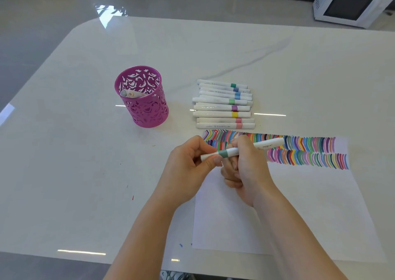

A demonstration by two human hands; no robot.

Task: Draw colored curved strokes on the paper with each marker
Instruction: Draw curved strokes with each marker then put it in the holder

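Head view. Magenta cut-out pen cup (149, 113) stands upright on the table (85, 173), left of centre. Inside it are two markers (129, 93), ends up, leaning toward the left rim. Well apart to the right is the marker row (223, 108), capped, lying flat side by side, just beyond the paper (288, 205). The paper's far edge carries two bands of coloured curved strokes (310, 149). Grey-green marker (267, 144) is held roughly level over the paper's far-left corner. Left hand (188, 168) grip: thumb and fingers pinching the cap end. Right hand (248, 170) grip: fingers curled round the barrel. White microwave (346, 4) sits on the floor, far right.
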